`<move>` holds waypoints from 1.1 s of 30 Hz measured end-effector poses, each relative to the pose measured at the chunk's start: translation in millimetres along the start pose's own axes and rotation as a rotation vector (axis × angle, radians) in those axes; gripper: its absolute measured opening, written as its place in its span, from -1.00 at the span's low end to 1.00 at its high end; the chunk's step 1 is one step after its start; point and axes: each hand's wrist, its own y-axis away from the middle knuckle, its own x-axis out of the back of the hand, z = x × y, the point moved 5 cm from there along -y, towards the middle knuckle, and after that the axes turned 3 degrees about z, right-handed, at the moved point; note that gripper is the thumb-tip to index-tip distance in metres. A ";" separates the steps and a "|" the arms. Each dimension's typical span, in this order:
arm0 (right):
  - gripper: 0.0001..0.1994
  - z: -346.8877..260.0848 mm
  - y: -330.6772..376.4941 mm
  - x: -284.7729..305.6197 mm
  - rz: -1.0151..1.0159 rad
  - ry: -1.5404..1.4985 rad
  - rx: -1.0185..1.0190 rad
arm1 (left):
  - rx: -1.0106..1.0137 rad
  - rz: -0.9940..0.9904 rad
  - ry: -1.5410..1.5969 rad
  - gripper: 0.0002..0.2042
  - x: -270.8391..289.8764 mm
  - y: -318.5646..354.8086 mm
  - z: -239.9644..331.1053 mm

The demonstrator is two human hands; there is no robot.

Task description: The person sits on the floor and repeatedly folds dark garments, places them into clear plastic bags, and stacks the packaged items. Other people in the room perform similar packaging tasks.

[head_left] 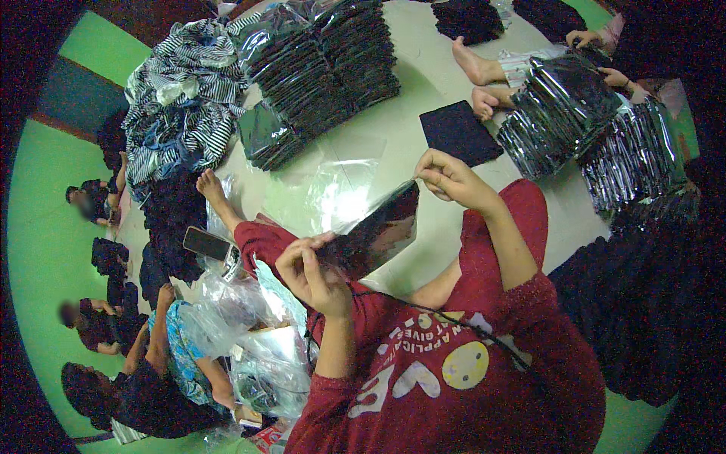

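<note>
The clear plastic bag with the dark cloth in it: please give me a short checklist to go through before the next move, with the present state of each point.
1. Left hand holds the near end of the clear plastic bag: ok.
2. Right hand pinches the far top corner of the bag: ok.
3. Dark cloth is fully inside the bag: cannot tell, glare hides the edges.
4. Bag is lifted off the floor: ok.
5. Bag mouth is sealed: cannot tell.
6. Phone lies on the knee, apart from the bag: ok.
</note>
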 end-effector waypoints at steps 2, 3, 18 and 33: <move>-0.91 8.9 -6.9 6.5 0.008 0.005 -0.030 | 0.095 0.007 -0.016 -0.91 4.8 -6.5 -21.6; -0.91 12.6 -11.9 12.5 0.041 0.060 -0.031 | 0.231 0.014 -0.003 -0.91 7.8 -11.0 -38.2; -0.90 178.4 0.1 53.4 0.289 0.459 -0.243 | 0.510 -0.005 -0.406 -0.92 48.4 25.7 -232.1; -0.85 249.9 0.6 44.1 0.095 0.573 -0.313 | 0.134 -0.185 -1.484 -0.74 53.2 69.3 -220.7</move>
